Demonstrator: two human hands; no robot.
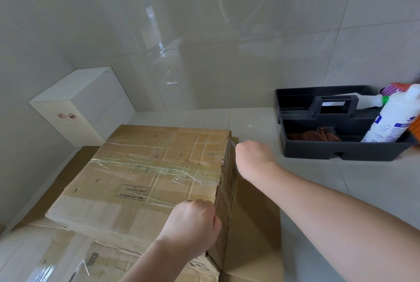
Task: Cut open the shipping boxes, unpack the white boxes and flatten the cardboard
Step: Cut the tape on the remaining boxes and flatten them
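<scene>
Taped shipping box (145, 172) sits centre frame on flattened cardboard (254, 225) on the floor; white boxes (84, 104) are stacked upper left in the corner. Right hand (254, 156) is fisted around a blade (232, 144) at the box's far right top corner; left hand (193, 225) grips the near right edge. Advice: keep the cut shallow along the tape seam, left hand clear of the blade path. Blade handle is hidden in the fist; box contents unseen; caddy (341, 145) is cut off at right.
</scene>
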